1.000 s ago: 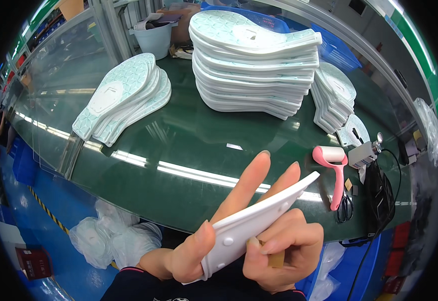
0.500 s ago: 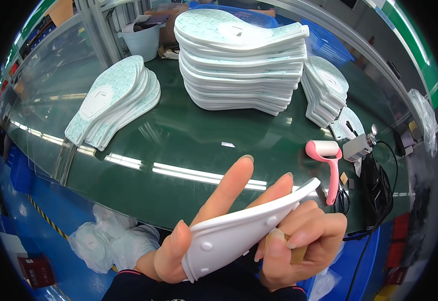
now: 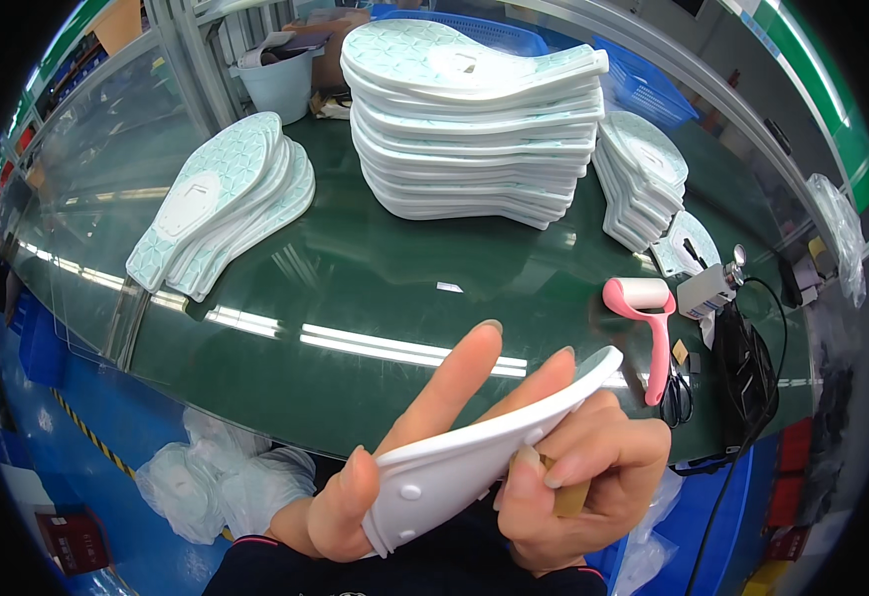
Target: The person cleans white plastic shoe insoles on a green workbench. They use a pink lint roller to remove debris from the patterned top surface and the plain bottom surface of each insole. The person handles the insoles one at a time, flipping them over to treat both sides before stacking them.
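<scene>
Item: 1 white panel (image 3: 444,487), held in your hands above the near edge of the green table (image 3: 375,268), studded side twd you. Chg, last sec.: panel lies flatter; R hand sits farther twd its far end, though nudged back L in last half-sec., and the far tip shows more inner face. Prob. means work is now on a diff. stretch of the studded side. L hand (image 3: 340,507): thumb at near end, two fingers spread behind panel, steadying it. R hand (image 3: 613,487): fingers curled, thumb + index pinching a tan piece (image 3: 571,500). Hidden: L palm + other fingers, most of panel's far face, much of tan pc. Unclear: whether tan pc. touches panel. Cut off: forearms, mostly.
</scene>
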Demonstrator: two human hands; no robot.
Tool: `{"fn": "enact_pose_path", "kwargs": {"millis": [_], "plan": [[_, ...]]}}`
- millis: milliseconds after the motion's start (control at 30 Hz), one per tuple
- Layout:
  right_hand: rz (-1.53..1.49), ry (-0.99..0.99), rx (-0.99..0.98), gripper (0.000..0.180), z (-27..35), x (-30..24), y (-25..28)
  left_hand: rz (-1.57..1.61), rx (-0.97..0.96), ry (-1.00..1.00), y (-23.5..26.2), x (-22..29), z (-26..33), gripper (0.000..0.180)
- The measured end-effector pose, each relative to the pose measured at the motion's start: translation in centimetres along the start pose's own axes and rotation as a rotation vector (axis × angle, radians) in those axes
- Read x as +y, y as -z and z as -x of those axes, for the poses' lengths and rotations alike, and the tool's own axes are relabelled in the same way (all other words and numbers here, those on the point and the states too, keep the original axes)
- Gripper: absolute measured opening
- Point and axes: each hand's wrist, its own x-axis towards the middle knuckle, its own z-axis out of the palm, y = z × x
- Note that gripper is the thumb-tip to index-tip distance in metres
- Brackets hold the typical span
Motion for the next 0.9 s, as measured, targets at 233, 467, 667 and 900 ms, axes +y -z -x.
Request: {"fn": "enact_pose_path", "kwargs": {"millis": [233, 467, 667, 900], "plan": [[-0.061, -0.033, 0.030, 0.027, -0.3, -0.2, -0.6, -0.020, 0.020, 0.040, 0.1, 0.3, 0.2, 0.079], [-0.365, -0.038, 0.169, 0.030, 0.4, 0.1, 0.4, -0.020, -0.081, -0.056, 1.5, 0.4, -0.9, 0.071], [0.010, -0.215, 0.460, 0.013, 1.6, 3.7, 5.4, 0.069, -0.092, -0.206, 3.1, 0.7, -1.3, 0.065], [1.405, -0.120, 0.386, 0.025, 3.0, 9.1, 13.4, 0.111, -0.071, -0.248, 3.3, 1.1, -1.5, 0.063]]}}
